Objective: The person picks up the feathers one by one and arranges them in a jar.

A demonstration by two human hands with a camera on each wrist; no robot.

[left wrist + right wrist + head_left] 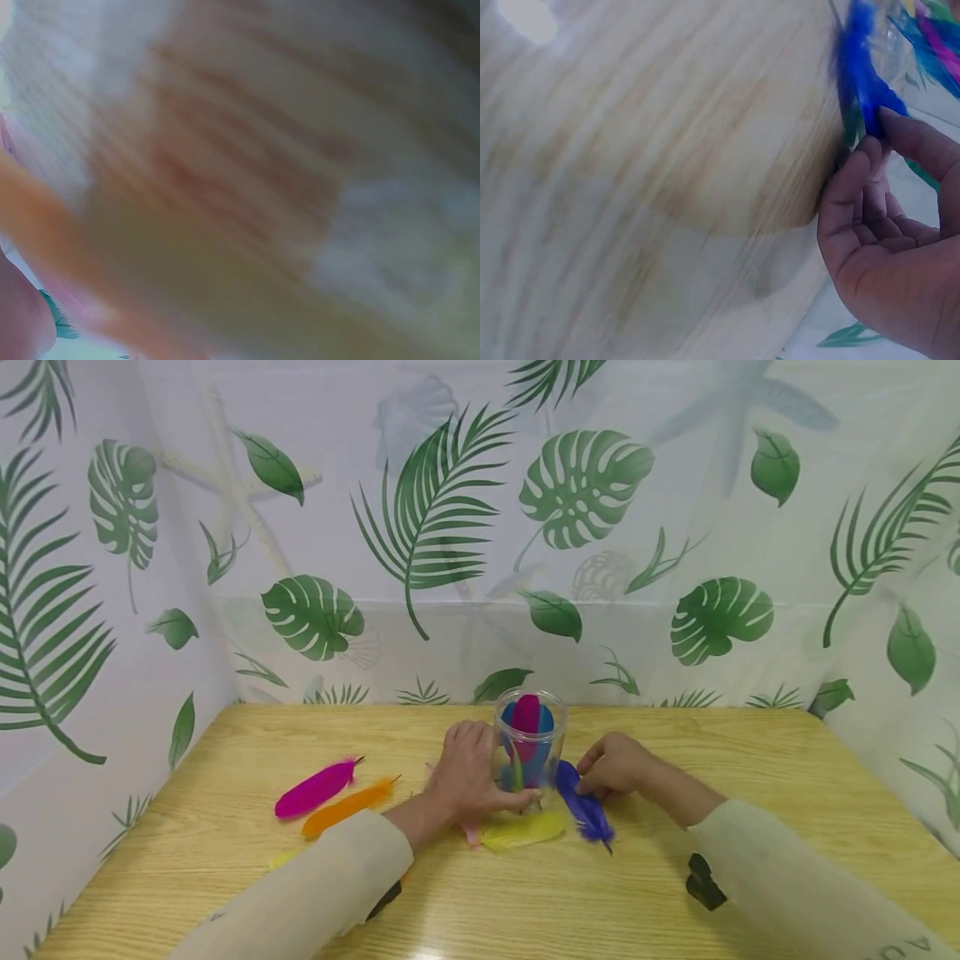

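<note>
A clear plastic jar [555, 752] stands near the table's back edge with magenta and blue feathers [527, 714] inside. My left hand [468, 770] is at the jar's left side, its thumb reaching across the front low down; the left wrist view is mostly blurred. Just right of the jar, my right hand [617, 768] pinches a dark blue feather [583, 802] between thumb and fingertips, its quill end pointing toward the front. In the right wrist view the blue feather [862, 71] is held by the fingertips of my right hand [889, 225].
On the wooden table [525, 910], a magenta feather [315, 789] and an orange feather [348, 807] lie to the left. A yellow feather [525, 831] lies in front of the jar, beside a pink one [471, 833]. Leaf-patterned cloth [450, 652] hangs behind.
</note>
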